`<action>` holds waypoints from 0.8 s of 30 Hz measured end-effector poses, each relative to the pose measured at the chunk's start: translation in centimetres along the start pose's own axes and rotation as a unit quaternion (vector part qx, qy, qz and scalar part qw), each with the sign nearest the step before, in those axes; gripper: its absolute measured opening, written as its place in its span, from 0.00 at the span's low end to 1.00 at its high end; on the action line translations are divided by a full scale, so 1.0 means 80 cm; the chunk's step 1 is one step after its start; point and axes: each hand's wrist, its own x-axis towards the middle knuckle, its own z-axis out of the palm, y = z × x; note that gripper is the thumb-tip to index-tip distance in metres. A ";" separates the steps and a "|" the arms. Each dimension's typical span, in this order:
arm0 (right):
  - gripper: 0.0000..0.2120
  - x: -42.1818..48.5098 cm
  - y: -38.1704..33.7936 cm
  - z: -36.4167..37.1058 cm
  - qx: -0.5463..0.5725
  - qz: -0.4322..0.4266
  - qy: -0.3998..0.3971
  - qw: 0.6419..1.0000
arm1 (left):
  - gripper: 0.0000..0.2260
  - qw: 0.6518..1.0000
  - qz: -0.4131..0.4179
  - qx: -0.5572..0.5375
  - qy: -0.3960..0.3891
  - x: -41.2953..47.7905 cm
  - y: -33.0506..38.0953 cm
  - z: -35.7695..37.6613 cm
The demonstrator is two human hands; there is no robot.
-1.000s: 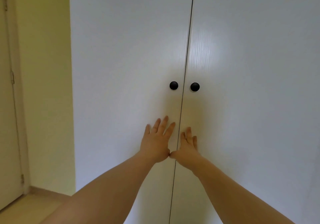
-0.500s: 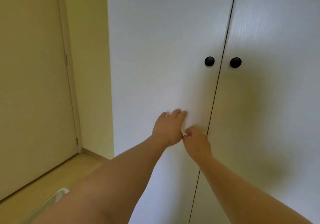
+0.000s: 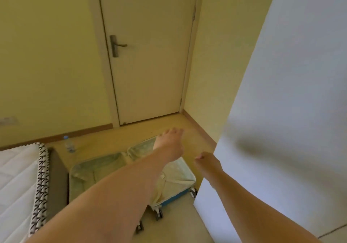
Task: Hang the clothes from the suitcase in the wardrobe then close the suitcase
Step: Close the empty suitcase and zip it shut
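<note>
place: bedroom; evidence: bed, white wardrobe, door, open suitcase on floor

I look down at a pale yellowish floor with a brown skirting board along the walls. On it, below my arms, the suitcase lies opened flat, both halves showing a light lining and nothing I can make out inside; its blue shell and small wheels face me at the near edge. A clear plastic water bottle stands upright on the floor near the skirting, apart from the suitcase. To my left the bed stands on the floor just beside the suitcase, carrying a white quilted cover with a black-and-white patterned edge. The white wardrobe rises from the floor on my right
</note>
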 end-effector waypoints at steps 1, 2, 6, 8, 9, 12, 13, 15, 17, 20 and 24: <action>0.06 0.006 -0.011 0.014 -0.004 -0.012 -0.015 1.000 | 0.25 1.000 -0.026 -0.014 0.000 -0.001 -0.022 0.001; 0.06 0.016 -0.024 0.034 -0.009 -0.022 -0.030 0.999 | 0.24 0.998 -0.054 -0.026 0.000 -0.003 -0.049 0.003; 0.09 0.066 -0.079 0.130 -0.074 -0.043 -0.077 0.993 | 0.24 0.987 -0.148 -0.066 -0.016 -0.002 -0.162 0.011; 0.04 0.082 -0.111 0.179 -0.094 -0.058 -0.107 0.988 | 0.24 0.979 -0.184 -0.085 -0.023 0.003 -0.223 0.020; 0.06 0.085 -0.118 0.193 -0.095 -0.064 -0.113 0.987 | 0.23 0.975 -0.198 -0.096 -0.025 0.003 -0.239 0.023; 0.11 0.117 -0.143 0.288 -0.087 -0.070 -0.167 0.980 | 0.19 0.954 -0.272 -0.118 -0.034 0.007 -0.325 0.050; 0.11 0.119 -0.145 0.303 -0.084 -0.071 -0.175 0.979 | 0.17 0.949 -0.286 -0.128 -0.034 0.005 -0.338 0.058; 0.09 0.135 -0.141 0.354 -0.083 -0.077 -0.210 0.971 | 0.15 0.933 -0.325 -0.148 -0.042 0.005 -0.382 0.094; 0.09 0.157 -0.124 0.406 -0.077 -0.068 -0.229 0.968 | 0.14 0.917 -0.360 -0.168 -0.045 0.007 -0.419 0.139; 0.10 0.199 -0.071 0.485 -0.109 -0.092 -0.248 0.958 | 0.15 0.892 -0.400 -0.208 -0.040 0.008 -0.470 0.238; 0.06 0.255 0.016 0.585 -0.191 -0.120 -0.282 0.932 | 0.14 0.845 -0.472 -0.250 -0.036 0.009 -0.527 0.395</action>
